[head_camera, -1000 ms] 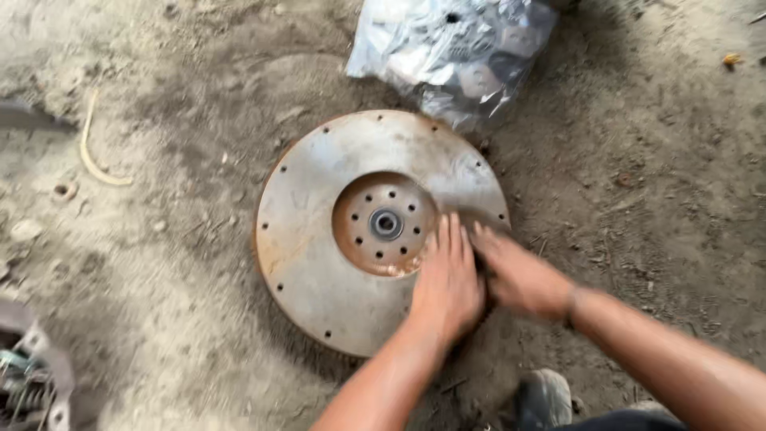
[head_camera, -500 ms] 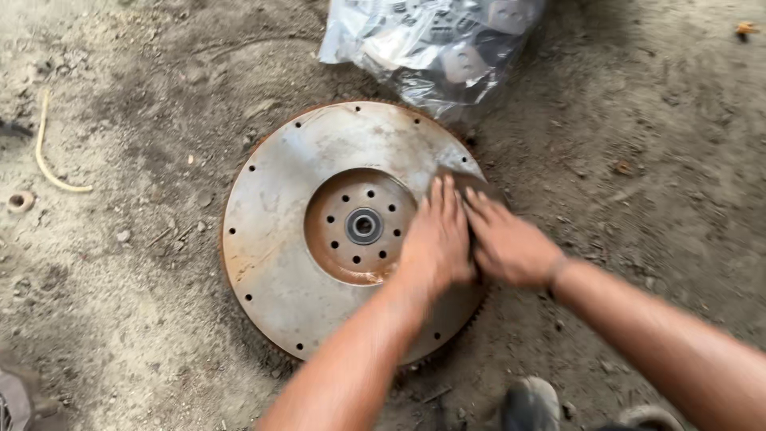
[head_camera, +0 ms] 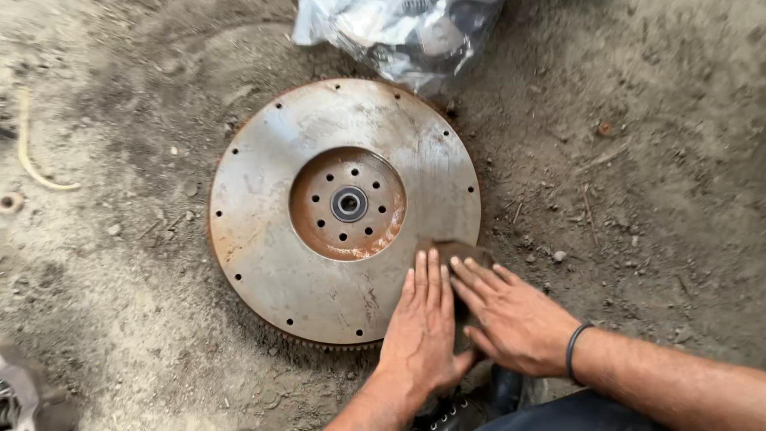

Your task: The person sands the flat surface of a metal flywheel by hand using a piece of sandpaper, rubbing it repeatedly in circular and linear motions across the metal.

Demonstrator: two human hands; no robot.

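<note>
Both hands flat, pressing brown pad (head_camera: 459,251) on flywheel (head_camera: 271,239); left hand (head_camera: 423,327), right hand (head_camera: 511,315) slid toward lower rim.

Two hands pressed flat on a flywheel lying on dirt ground

The left hand (head_camera: 423,327) and right hand (head_camera: 511,315) lie side by side, palms down, on a brown pad (head_camera: 459,251) at the lower right rim of the flywheel (head_camera: 271,239). Its rusty hub (head_camera: 348,204) has a ring of bolt holes. A plastic bag (head_camera: 399,32) touches the top edge.
</note>
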